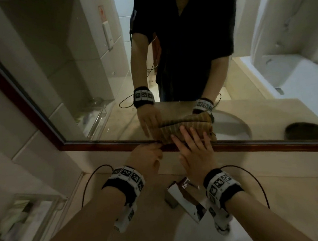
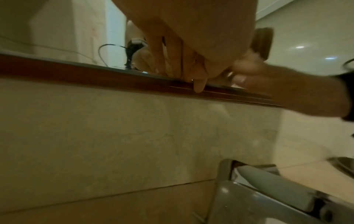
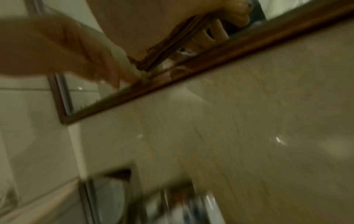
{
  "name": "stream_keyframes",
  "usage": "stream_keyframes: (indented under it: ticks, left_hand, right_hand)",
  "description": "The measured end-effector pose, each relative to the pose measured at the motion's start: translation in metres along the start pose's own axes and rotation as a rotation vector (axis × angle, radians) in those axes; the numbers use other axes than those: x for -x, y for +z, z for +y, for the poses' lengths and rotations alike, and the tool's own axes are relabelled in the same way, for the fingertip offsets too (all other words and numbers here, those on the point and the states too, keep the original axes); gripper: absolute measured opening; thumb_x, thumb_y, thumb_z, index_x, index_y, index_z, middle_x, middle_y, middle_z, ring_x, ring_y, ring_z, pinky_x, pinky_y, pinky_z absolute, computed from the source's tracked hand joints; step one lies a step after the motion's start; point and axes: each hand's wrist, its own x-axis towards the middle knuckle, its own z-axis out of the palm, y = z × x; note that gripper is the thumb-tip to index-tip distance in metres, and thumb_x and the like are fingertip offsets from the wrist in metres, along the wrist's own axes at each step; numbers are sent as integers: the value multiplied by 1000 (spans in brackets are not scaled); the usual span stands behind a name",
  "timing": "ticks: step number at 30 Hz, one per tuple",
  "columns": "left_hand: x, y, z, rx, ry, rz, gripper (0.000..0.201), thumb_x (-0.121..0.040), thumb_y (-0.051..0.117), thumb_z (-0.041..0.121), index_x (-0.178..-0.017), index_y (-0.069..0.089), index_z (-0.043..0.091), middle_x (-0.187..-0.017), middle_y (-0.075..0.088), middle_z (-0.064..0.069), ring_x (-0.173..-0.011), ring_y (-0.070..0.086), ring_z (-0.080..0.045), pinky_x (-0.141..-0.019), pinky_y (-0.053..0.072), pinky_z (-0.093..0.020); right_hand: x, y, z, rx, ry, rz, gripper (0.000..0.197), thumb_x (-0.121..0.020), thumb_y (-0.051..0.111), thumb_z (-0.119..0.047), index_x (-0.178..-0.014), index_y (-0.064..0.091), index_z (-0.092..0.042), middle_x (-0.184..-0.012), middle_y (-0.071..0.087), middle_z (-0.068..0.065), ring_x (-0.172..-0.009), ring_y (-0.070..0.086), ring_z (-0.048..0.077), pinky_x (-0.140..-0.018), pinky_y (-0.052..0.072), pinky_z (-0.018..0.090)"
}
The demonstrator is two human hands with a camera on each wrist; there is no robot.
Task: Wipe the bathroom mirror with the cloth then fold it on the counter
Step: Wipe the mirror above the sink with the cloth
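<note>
Under the right hand (image 1: 195, 151), cloth (image 1: 168, 136) against mirror (image 1: 93, 68)

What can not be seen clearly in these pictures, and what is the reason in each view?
- Head view: most of the cloth is covered by the right hand, flat on it against the mirror.
- Head view: the left hand fingers are turned away at the mirror frame; their grip is unclear.
- Right wrist view: the cloth is blurred by motion.
- Left wrist view: the faucet is cut off by the edge.
</note>
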Motion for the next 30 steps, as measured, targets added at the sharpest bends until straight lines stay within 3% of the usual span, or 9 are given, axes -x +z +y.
stream_keyframes:
  ticks: [3,7,10,12,15,20,26,28,30]
  left_hand:
    - [18,1,-25,74,-116,3,21,-57,79,2,-74,71,12,-118,68,-6,-82,72,-24,-68,56,-31]
    - [23,2,-39,-11,-150,-125,31,-91,49,20,-119,62,15,-151,39,5,-119,56,-21,-94,48,-32]
    - [18,-4,-36,-74,-155,-159,39,-95,41,26,-131,54,16,-147,46,0,-105,62,-22,-86,52,-35]
    - [21,-4,-38,-81,-128,-180,37,-95,43,25,-129,55,16,-152,38,1,-96,65,-22,-80,53,-34]
    - [27,2,-49,-5,-78,-142,26,-93,47,24,-108,66,15,-156,27,3,-108,61,-18,-82,48,-27]
    - [39,16,-71,64,54,-12,14,-78,56,18,-71,68,16,-132,59,-2,-88,66,-26,-69,54,-31]
    - [68,25,-117,107,-77,48,38,-81,35,30,-78,69,12,-140,54,-1,-102,64,-34,-80,55,-41]
    - [77,20,-130,84,-145,50,31,-84,42,27,-81,70,13,-142,52,1,-107,62,-33,-86,53,-41]
    - [86,18,-139,91,-207,91,12,-78,60,16,-78,71,13,-133,59,0,-92,67,-32,-75,55,-36]
  right_hand:
    - [-40,-52,4,4,15,154,61,-95,33,-45,-151,10,-37,-158,-8,-2,-145,12,29,-116,1,53]
    - [-101,-130,3,-30,114,413,57,-98,32,-42,-152,15,-34,-161,4,7,-147,6,31,-117,0,53]
    - [-109,-125,-13,-30,157,473,58,-98,35,-40,-152,17,-31,-160,9,12,-146,6,35,-117,-2,55]
    - [-90,-88,-27,-39,147,354,63,-95,39,-41,-153,13,-31,-160,5,11,-146,3,35,-116,-6,55]
    - [-41,-12,-50,-33,47,114,66,-93,37,-42,-152,9,-33,-160,-3,3,-145,8,34,-115,-3,55]
    - [-14,24,-65,26,-15,-131,63,-92,36,-43,-151,20,-31,-160,10,2,-142,21,31,-113,11,54]
    - [-55,-32,-79,8,-29,5,61,-95,30,-44,-152,17,-31,-161,-3,2,-147,6,29,-116,1,53]
    - [-87,-69,-93,-26,-5,108,63,-94,35,-42,-152,15,-31,-161,-1,5,-147,4,31,-117,1,55]
    - [-122,-107,-107,-98,19,236,61,-95,37,-42,-152,17,-30,-161,2,8,-147,2,32,-117,0,55]
